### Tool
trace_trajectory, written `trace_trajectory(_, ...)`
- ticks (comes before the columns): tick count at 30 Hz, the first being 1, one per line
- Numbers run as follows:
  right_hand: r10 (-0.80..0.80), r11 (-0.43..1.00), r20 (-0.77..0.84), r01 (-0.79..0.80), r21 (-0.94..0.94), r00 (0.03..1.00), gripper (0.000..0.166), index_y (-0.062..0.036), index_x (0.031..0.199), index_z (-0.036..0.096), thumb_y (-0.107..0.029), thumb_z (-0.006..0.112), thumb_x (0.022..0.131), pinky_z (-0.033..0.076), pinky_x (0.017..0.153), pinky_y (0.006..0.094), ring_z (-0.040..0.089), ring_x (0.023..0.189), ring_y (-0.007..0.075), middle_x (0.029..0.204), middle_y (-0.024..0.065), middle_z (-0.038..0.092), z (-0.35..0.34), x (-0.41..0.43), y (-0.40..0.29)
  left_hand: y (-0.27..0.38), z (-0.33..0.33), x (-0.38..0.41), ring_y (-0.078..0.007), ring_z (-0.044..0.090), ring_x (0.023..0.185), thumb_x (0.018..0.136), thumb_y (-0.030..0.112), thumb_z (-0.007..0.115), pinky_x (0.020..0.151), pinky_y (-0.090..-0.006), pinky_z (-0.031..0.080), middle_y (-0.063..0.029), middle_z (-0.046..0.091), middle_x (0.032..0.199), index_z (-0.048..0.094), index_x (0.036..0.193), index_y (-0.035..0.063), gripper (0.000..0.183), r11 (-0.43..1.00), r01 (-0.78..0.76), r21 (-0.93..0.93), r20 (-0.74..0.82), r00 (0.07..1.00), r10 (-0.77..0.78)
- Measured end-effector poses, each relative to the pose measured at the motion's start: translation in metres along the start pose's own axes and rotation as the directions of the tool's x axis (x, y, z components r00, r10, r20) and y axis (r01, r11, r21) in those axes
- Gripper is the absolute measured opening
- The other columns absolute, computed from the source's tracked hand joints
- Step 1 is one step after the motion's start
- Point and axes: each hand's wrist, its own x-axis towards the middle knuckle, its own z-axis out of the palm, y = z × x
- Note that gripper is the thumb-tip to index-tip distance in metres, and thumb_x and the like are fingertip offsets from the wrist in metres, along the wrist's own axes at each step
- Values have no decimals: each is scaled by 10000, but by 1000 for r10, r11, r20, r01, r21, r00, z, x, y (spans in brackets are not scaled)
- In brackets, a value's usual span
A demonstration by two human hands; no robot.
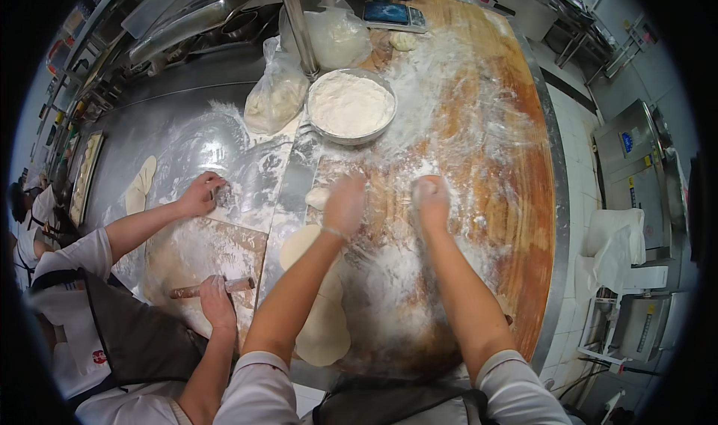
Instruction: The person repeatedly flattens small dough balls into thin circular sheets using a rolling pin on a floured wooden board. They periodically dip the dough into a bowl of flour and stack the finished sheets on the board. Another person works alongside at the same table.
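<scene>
A floured wooden board (477,161) lies before me. My right hand (433,198) is curled on it, with a pale lump, seemingly dough, at its fingers; whether it grips the lump is not plain. Blurred by motion, my left hand (345,203) is over the board's left part, beside a small dough ball (317,198); its fingers and palm cannot be made out. Flat rolled dough rounds (322,329) overlap in a row, partly behind my left forearm. Beyond my hands stands a metal bowl of flour (351,106). A piece of dough (403,41) sits at the far end.
On my left, a co-worker's hand (217,301) rests on a rolling pin (185,292); the other hand (202,194) is over the steel table. Plastic bags of dough (275,102), a metal post (298,26) and a scale (415,20) stand farther back. Dough sheets (140,186) lie far left.
</scene>
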Motion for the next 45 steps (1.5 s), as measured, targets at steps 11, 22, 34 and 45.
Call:
trace_trajectory(11,112,322,608,-607,726,786,534,-38,1353,451,-445,406,1011,452,992,391,546,1182,254,1292,118,554,-63,-103,-24,96,-48,-68,-355,555,1116,786,110,706,969,-440,429,-199,606,1158,515,1267,4,528,669,-535,-516,-190,833,520)
trace_trajectory(22,-64,929,73,86,-359,995,414,-81,1307,524,-258,579,937,372,1045,428,517,1221,332,1318,139,544,-190,-264,36,103,30,-186,-318,474,1280,761,178,777,1093,-411,322,-129,549,1335,482,1315,81,634,928,-222,-300,29,970,242)
trace_trajectory(34,-405,395,532,667,-631,743,559,-219,1284,566,-368,717,767,302,1105,461,482,1233,207,1265,30,548,-233,-304,101,113,59,-183,-342,549,1070,787,120,719,943,-409,442,-133,601,1146,610,1133,59,368,886,-296,-357,-52,953,297)
trace_trajectory(45,-445,381,488,652,-656,751,507,-202,1289,565,-339,675,813,325,1080,448,496,1207,199,1209,23,558,-234,-305,106,129,56,-192,-267,617,1082,844,66,643,944,-354,471,-95,679,1046,692,997,49,162,890,-187,-416,-136,981,142)
